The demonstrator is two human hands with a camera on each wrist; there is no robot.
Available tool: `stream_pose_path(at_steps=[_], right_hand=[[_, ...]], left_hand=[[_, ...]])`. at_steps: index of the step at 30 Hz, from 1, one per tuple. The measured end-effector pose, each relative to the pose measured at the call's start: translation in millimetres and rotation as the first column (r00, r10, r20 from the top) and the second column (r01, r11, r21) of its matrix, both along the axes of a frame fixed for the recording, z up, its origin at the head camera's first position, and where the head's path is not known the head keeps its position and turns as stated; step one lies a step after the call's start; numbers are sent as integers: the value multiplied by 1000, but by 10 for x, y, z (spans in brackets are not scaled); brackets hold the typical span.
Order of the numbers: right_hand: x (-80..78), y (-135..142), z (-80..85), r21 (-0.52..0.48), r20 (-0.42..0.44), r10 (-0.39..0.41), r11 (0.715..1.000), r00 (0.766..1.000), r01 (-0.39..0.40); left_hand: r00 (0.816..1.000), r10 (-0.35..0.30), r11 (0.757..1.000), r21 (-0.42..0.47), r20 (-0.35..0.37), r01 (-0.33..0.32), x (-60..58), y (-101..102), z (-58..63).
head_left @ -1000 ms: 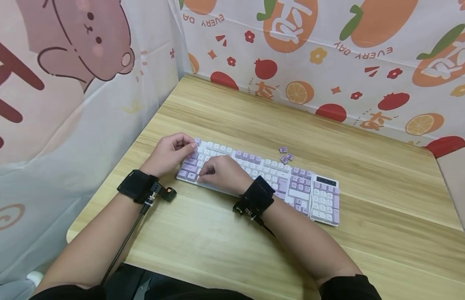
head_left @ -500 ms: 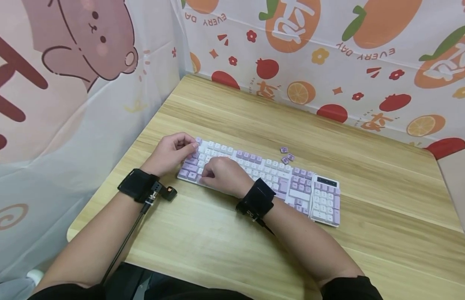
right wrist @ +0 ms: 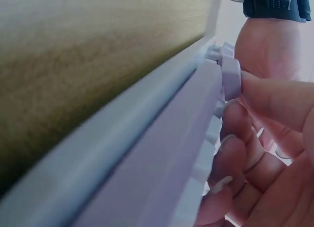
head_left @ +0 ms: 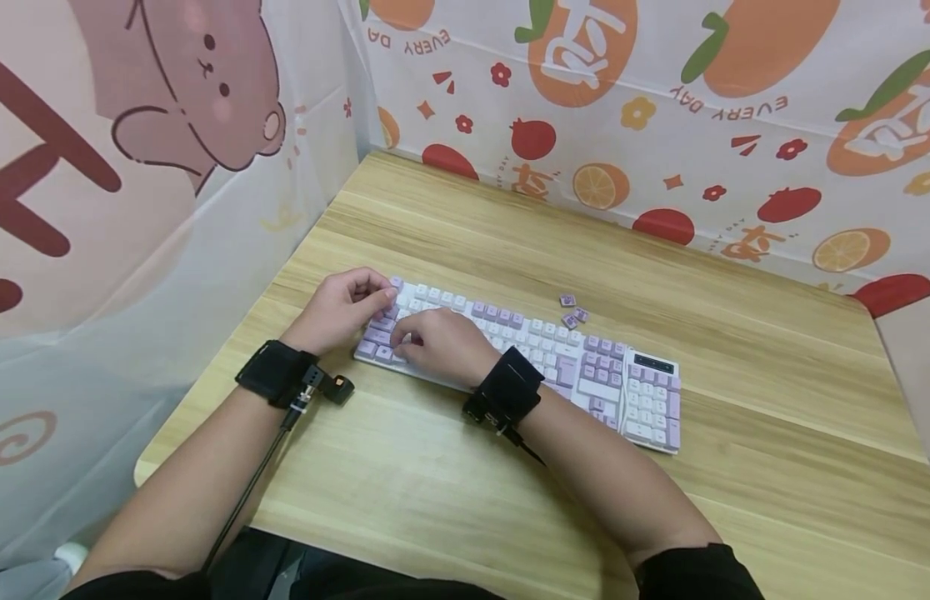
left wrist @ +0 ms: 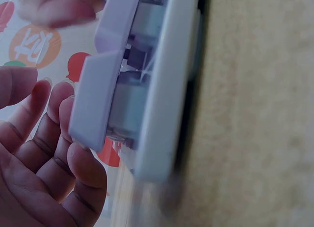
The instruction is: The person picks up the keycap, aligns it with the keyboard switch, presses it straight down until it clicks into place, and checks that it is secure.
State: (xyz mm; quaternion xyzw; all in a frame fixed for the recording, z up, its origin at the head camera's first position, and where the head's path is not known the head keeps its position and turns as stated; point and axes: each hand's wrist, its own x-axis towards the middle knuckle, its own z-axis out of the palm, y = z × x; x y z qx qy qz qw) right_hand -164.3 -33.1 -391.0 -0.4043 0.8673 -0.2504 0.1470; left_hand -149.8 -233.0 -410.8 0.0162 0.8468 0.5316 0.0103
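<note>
A white and lavender keyboard (head_left: 495,342) lies on the table. My left hand (head_left: 343,307) is at its upper left corner; in the left wrist view its fingers (left wrist: 61,158) are loosely bent beside the end keycap (left wrist: 93,99), with nothing seen between thumb and index finger. Over the lower left keys bends my right hand (head_left: 450,343). Its thumb touches a lavender keycap (right wrist: 230,78) in the right wrist view; the index finger lies close on the other side. That keycap stands higher than the key row, seemingly pinched. The finger contact is partly hidden.
Several loose purple keycaps (head_left: 570,312) lie behind the keyboard. A white cable (head_left: 623,392) crosses it near the number pad. Wooden table (head_left: 405,475) surrounds it. Printed fabric (head_left: 645,117) hangs along the back and left sides. Both wrists wear black camera straps (head_left: 277,371).
My right hand has shifted slightly left and away from me over the lower left keys. My left hand keeps its place at the corner. The keyboard and loose keycaps stay put.
</note>
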Motion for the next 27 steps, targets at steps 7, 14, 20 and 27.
stream_pose_path(at_steps=[7,14,20,27], right_hand=[[-3,12,-10,1,51,-3,1000,999,3],[-65,18,7,-14,46,-44,999,998,45],[-173,32,17,-31,121,-19,999,992,23],[-144,14,35,19,123,-25,1000,992,23]], left_hand=[[1000,-4,1000,11,-4,5,-3,7,11],[1000,-1,1000,9,14,1,3,2,22],[1000,3,1000,6,19,-4,-4,0,13],[1000,5,1000,-1,24,-5,-6,2,6]])
